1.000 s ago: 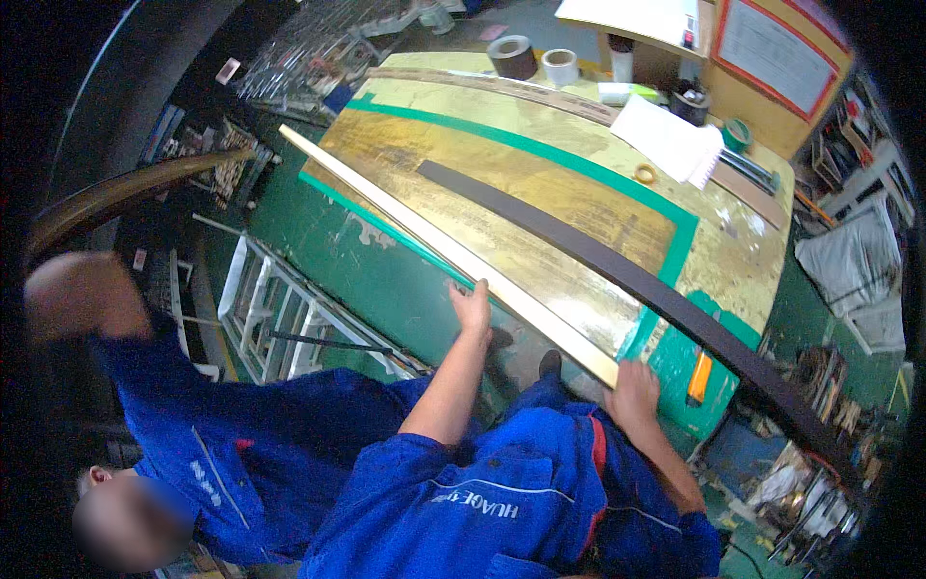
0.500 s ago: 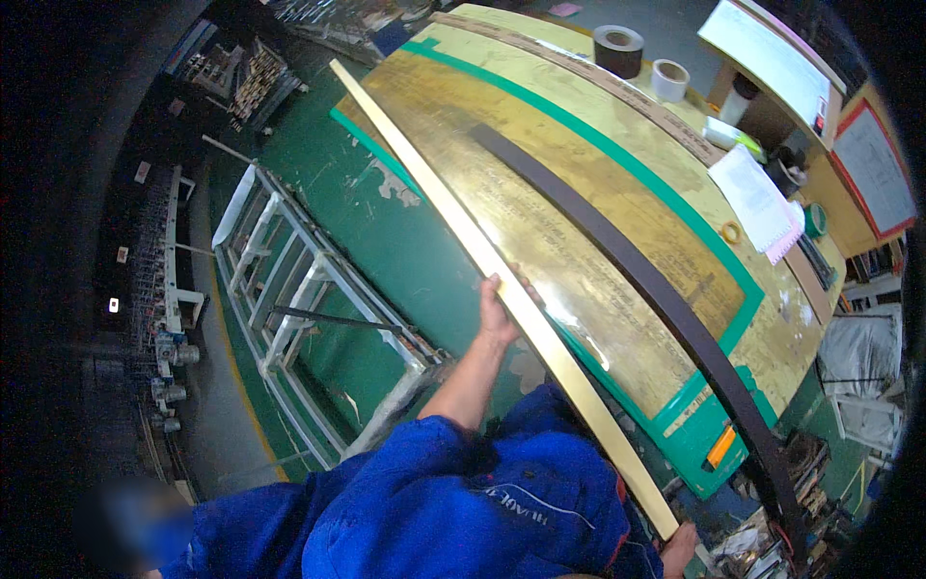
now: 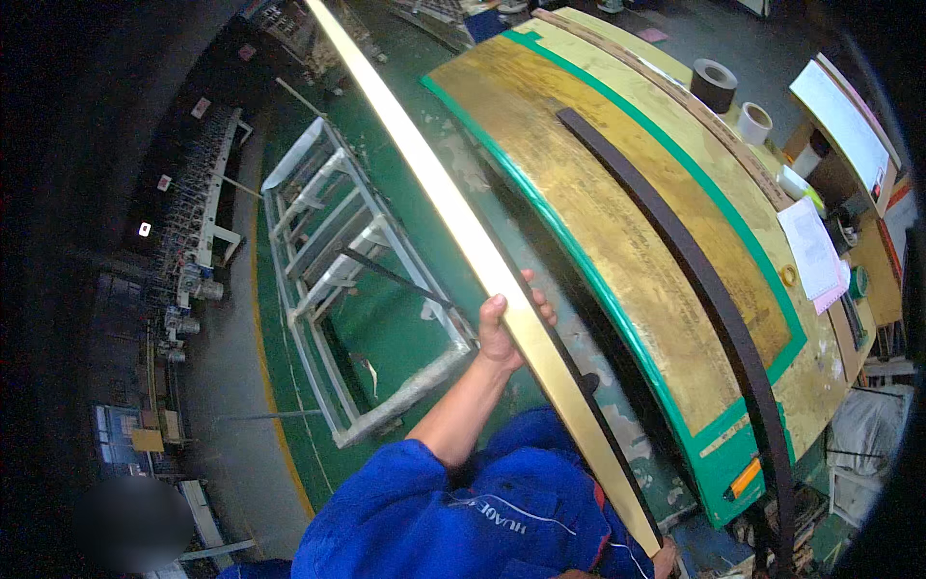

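A long, straight gold-coloured strip with a dark edge runs slantwise from the far left down to my body. My left hand is closed around its middle, thumb on top and fingers curled under the far edge. At the strip's near end, my right hand shows only in part at the lower edge of the picture, closed against it. To the right is a worktable covered by a worn yellowish board bordered with green tape. A long dark brown strip lies along the board and overhangs its near end.
An orange-handled cutter lies on the table's near corner. Tape rolls, papers and a long brown strip line its far side. On the floor at left stands a grey metal frame; machinery is beyond.
The gold strip has moved left, away from the table edge, with both hands still on it. Floor now shows between strip and table. The whole view has shifted, putting the table farther right.
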`<state>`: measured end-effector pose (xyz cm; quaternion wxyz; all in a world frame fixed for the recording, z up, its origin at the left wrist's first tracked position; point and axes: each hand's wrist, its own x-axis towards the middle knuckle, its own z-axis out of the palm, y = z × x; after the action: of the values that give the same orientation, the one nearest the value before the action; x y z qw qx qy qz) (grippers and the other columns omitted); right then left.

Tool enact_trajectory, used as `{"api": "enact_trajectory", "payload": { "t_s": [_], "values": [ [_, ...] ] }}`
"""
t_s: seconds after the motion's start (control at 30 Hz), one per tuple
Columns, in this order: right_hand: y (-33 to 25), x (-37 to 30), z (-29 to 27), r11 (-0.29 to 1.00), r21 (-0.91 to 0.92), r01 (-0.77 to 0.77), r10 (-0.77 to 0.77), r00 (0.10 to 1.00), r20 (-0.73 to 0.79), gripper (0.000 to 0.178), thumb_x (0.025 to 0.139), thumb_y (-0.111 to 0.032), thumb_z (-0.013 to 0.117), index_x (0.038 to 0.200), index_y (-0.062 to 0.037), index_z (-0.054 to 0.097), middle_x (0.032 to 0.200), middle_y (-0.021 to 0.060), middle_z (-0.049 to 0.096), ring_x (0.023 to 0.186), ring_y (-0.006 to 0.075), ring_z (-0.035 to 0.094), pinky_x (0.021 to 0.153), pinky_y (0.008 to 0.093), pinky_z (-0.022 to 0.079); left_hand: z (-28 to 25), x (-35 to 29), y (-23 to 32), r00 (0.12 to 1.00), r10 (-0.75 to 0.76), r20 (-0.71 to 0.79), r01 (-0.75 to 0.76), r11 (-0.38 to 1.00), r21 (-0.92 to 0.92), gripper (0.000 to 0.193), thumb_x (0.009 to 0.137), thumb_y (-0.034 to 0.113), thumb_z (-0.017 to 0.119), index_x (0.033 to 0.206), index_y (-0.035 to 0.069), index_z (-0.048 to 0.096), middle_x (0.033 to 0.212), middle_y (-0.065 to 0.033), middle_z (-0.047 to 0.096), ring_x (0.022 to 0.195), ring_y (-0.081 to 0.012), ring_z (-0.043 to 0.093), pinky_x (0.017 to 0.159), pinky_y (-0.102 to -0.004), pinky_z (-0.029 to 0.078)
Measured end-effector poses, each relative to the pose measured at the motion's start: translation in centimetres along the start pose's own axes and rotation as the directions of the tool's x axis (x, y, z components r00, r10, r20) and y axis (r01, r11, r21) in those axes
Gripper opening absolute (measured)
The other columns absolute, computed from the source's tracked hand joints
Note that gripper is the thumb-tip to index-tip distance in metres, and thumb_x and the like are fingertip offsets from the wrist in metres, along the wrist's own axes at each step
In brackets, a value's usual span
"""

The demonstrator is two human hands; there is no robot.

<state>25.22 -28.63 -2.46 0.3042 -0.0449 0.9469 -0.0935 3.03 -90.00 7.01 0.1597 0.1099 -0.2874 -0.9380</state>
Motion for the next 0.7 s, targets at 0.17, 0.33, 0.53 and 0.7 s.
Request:
{"api": "enact_trajectory", "payload": {
  "t_s": [0.17,0.33,0.53,0.7],
  "values": [
    [-4.2,0.9,2.1,0.992,0.048,0.117,-0.113,0.99,-0.079,0.076,0.076,-0.043,0.083,0.134,-0.0011,0.058,0.11,0.0256,0.065,0.098,0.0469,0.063,0.085,0.0558,0.053,1.3,-4.2,9.5,0.991,0.136,0.0,-0.136,0.988,0.078,0.076,0.08,0.056,0.068,0.138,0.008,0.053,0.102,-0.011,0.062,0.091,-0.0269,0.062,0.083,-0.0438,0.052],
    [-10.8,1.8,5.4,0.972,0.083,0.221,-0.21,0.97,-0.121,0.079,0.075,-0.044,0.084,0.137,-0.0021,0.057,0.112,0.0254,0.065,0.099,0.0466,0.063,0.086,0.0557,0.053,-2.8,-6.9,18.7,0.964,0.264,-0.031,-0.257,0.956,0.142,0.075,0.081,0.057,0.068,0.134,0.007,0.053,0.101,-0.0109,0.062,0.088,-0.0266,0.061,0.082,-0.0432,0.052],
    [-25.2,2.4,12.7,0.883,0.053,0.466,-0.445,0.868,-0.221,0.084,0.07,-0.045,0.087,0.138,-0.0048,0.059,0.113,0.0234,0.067,0.1,0.0434,0.066,0.087,0.0539,0.055,-17.2,-6.4,30.4,0.931,0.337,-0.141,-0.291,0.918,0.271,0.072,0.089,0.06,0.052,0.125,-0.002,0.062,0.117,-0.0201,0.069,0.096,-0.0321,0.071,0.087,-0.049,0.059],
    [-41.4,3.1,16.2,0.936,-0.029,0.351,-0.349,0.936,0.045,0.071,0.075,-0.05,0.084,0.125,-0.0029,0.065,0.103,0.0216,0.07,0.091,0.0432,0.068,0.08,0.0518,0.057,-32.2,-1.4,39.1,0.866,0.287,-0.409,-0.23,0.956,0.183,0.064,0.095,0.051,0.045,0.126,-0.003,0.059,0.123,-0.0201,0.067,0.113,-0.035,0.066,0.098,-0.0508,0.054]
  ]
}}
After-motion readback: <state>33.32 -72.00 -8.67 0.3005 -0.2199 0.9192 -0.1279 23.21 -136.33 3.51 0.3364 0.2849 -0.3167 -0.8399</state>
